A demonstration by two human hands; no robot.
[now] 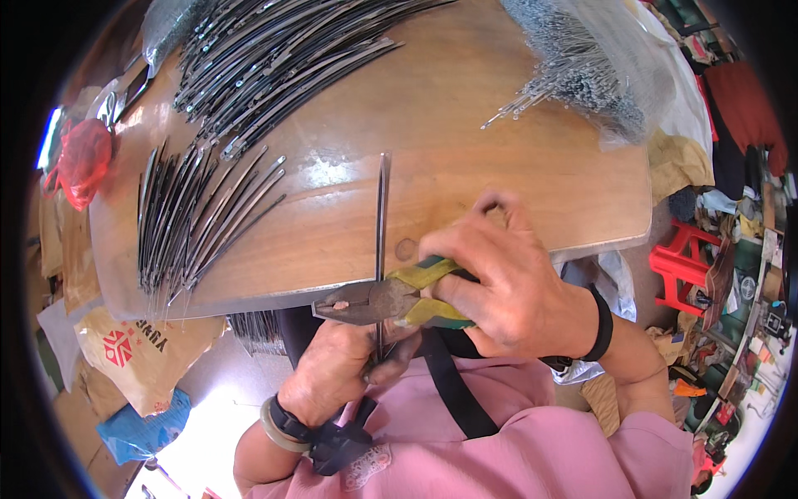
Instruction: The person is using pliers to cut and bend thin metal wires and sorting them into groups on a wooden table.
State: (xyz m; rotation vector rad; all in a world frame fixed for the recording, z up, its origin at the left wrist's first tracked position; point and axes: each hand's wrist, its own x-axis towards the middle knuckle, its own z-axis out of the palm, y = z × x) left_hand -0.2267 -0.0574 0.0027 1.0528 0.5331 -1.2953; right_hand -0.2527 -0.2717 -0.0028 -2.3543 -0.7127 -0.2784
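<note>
Wooden table (515, 175): right hand (507, 287) grips pliers (391, 299); left hand (341, 370) pinches metal strip (381, 216).

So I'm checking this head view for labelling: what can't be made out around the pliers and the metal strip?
- Lower end of the metal strip: hidden in the left hand.
- Handles of the pliers: mostly covered by the right hand.
- Whether the plier tips pinch anything: too small to tell.
- Thin wires in the clear bag: blurred by plastic, cut off at the top edge.
- Dark strips on the wooden table: they overlap, uncountable.
</note>
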